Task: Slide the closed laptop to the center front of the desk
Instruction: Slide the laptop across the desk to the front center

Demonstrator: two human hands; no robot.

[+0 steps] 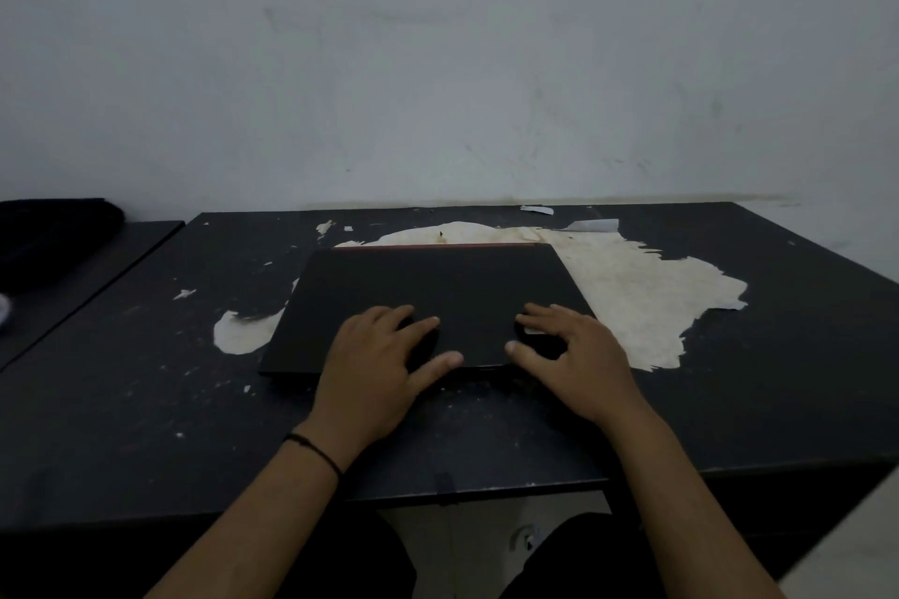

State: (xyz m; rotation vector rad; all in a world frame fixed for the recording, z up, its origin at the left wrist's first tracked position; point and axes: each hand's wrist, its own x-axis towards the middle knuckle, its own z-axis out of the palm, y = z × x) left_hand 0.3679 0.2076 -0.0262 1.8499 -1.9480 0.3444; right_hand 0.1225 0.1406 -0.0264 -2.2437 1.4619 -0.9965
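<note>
A closed black laptop (438,287) with a thin red strip along its far edge lies flat in the middle of the dark desk (146,379). My left hand (379,365) rests on the lid's near left part, fingers spread and fingertips touching the lid. On the near right part rests my right hand (569,355), fingers likewise spread, thumb at the front edge. Neither hand curls round the laptop. A black band circles my left wrist.
The desk top is worn, with a large pale peeled patch (647,287) behind and right of the laptop. A second dark surface (73,277) adjoins on the left, bearing a black bulky object (53,238). A pale wall stands right behind the desk.
</note>
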